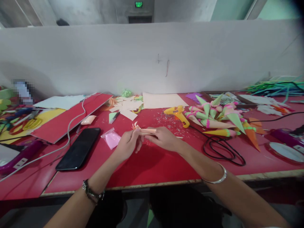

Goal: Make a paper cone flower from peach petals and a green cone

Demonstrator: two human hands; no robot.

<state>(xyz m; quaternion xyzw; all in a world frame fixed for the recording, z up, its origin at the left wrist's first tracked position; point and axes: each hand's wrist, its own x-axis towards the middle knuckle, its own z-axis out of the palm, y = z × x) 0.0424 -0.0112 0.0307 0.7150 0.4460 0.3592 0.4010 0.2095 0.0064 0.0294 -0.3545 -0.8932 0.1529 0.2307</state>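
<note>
My left hand (128, 144) and my right hand (162, 138) meet over the middle of the red table (154, 167). Both pinch a thin rolled strip of peach paper (145, 130) that lies between them. The strip's left end is cut into a small fringe that sticks up past my left fingers. A pink plastic bag (111, 138) lies just left of my left hand. A yellow glue gun (178, 114) rests behind my right hand, its black cord (223, 151) coiled to the right.
A black phone (79, 148) lies at the left. Several paper cones (218, 118) are heaped at the right. Peach paper sheet (162, 100) and scraps (125, 107) sit at the back. A white cable (71, 123) crosses a red board (68, 117). Scissors (22, 125) lie far left.
</note>
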